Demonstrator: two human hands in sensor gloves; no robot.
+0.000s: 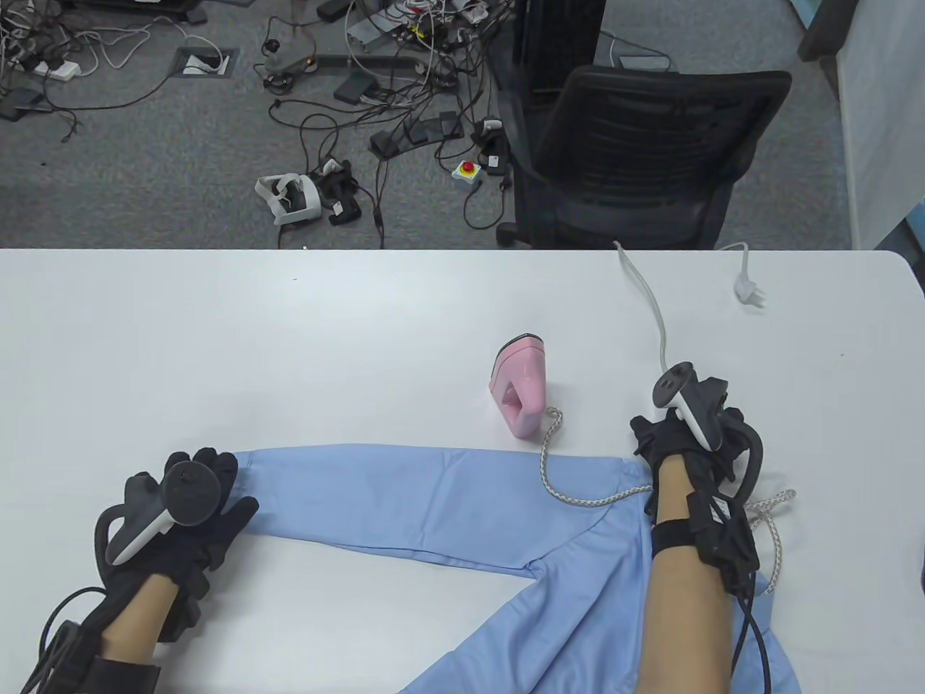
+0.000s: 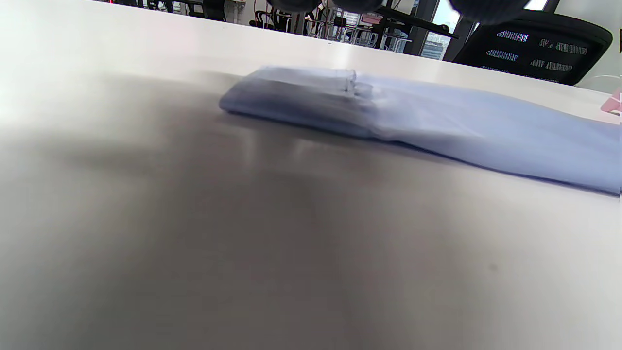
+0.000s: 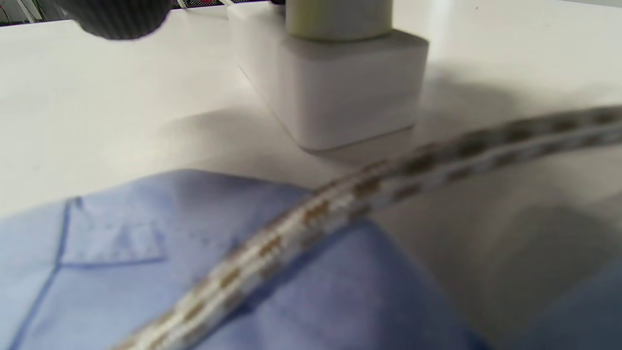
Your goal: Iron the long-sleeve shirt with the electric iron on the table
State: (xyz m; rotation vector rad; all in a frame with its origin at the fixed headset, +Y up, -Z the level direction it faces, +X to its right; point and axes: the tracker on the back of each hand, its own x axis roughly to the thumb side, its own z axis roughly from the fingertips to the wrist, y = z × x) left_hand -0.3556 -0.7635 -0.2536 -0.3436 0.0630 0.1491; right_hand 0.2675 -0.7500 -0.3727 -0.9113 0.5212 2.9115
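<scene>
A light blue long-sleeve shirt (image 1: 578,578) lies on the white table (image 1: 289,340), one sleeve stretched left. My left hand (image 1: 217,477) lies with fingers spread at the sleeve cuff (image 2: 291,97). A pink iron (image 1: 519,390) stands on end just beyond the sleeve, no hand on it. Its braided cord (image 1: 571,499) crosses the shirt (image 3: 121,272) to the right. My right hand (image 1: 654,434) hovers over a white socket block (image 3: 350,92) with a pale plug (image 3: 337,17) in it. One dark fingertip (image 3: 116,14) shows left of the plug, apart from it.
A white cable (image 1: 654,303) runs from the far table edge to my right hand. A loose white plug (image 1: 748,289) lies at the far right. A black office chair (image 1: 650,152) stands beyond the table. More braided cord (image 1: 773,535) loops right of my right wrist.
</scene>
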